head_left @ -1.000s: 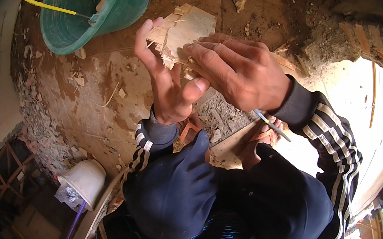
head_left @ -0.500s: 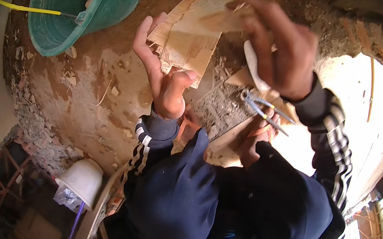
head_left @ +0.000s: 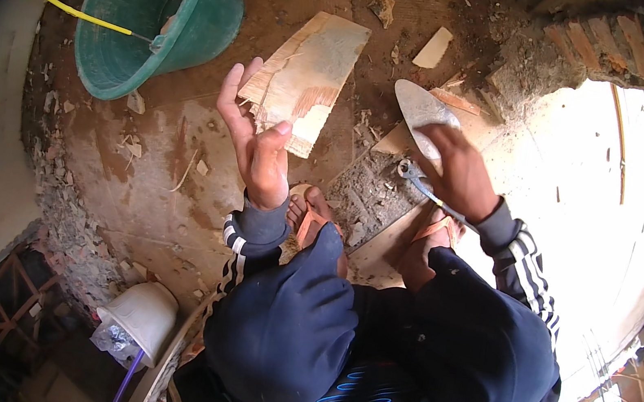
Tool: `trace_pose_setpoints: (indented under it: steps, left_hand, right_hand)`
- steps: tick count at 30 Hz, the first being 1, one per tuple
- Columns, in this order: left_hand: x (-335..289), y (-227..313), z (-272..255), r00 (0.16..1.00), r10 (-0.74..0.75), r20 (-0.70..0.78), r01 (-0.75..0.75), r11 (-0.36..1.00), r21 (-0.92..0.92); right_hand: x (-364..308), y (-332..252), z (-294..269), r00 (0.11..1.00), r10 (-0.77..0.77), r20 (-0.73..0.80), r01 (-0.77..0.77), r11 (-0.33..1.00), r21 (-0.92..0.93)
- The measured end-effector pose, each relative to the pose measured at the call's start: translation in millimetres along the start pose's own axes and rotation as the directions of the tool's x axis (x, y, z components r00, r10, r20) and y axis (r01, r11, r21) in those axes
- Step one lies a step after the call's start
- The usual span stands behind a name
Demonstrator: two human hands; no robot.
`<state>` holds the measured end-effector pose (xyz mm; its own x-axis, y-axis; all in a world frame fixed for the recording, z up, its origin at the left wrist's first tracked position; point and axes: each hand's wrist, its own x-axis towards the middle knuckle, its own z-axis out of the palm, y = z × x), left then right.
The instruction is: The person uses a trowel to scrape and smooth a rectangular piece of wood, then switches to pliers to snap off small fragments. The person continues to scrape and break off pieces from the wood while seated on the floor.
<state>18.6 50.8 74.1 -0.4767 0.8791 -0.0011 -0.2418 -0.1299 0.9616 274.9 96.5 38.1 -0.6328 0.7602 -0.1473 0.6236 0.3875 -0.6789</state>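
My left hand (head_left: 262, 160) is closed on a broken, rough-edged piece of plywood (head_left: 311, 76), thumb on its near end and fingers behind its left side. A pale, dusty stain covers its upper face. To the right, my right hand (head_left: 462, 171) is curled over the base of a trowel (head_left: 418, 103) with a leaf-shaped metal blade. The trowel's handle is hidden under that hand. A pair of pincers (head_left: 415, 180) lies just below, its jaws by my thumb and its handles partly covered by my hand and sleeve.
A green bucket (head_left: 220, 18) with a yellow-sleeved handle lies tipped at the upper left. Rubble (head_left: 83, 233) lines the left wall. A white helmet-like container (head_left: 146, 312) sits at the lower left. Broken bricks (head_left: 607, 48) edge the upper right. My sandalled feet flank a debris-covered patch (head_left: 371, 200).
My right hand has left the plywood and moved down to the trowel. My left hand still holds the plywood, now alone. The view has shifted slightly.
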Motion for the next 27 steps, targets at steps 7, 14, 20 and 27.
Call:
trace_pose_setpoints:
  steps: [7, 14, 20, 27]
  left_hand:
    - [-5.5, -4.1, -7.3, 0.991, -0.127, 0.038, 0.125, 0.990, 0.060]
    - [-10.9, -33.4, -32.5, 0.798, -0.595, -0.093, 0.582, 0.802, -0.136]
    - [4.2, -64.7, -30.7, 0.689, -0.718, 0.093, 0.718, 0.695, 0.043]
    - [7.6, -48.7, -12.0, 0.766, -0.618, 0.179, 0.640, 0.760, -0.116]
  right_hand:
    - [-81.2, 24.6, 51.1, 0.993, 0.081, 0.092, -0.039, 0.920, -0.390]
    - [-95.1, 50.3, 59.6, 0.988, 0.131, 0.085, -0.095, 0.936, -0.338]
    - [-81.4, 47.7, 45.5, 0.980, 0.179, 0.089, -0.154, 0.960, -0.232]
    - [-72.0, 45.2, 13.5, 0.935, 0.181, 0.304, -0.317, 0.811, 0.492]
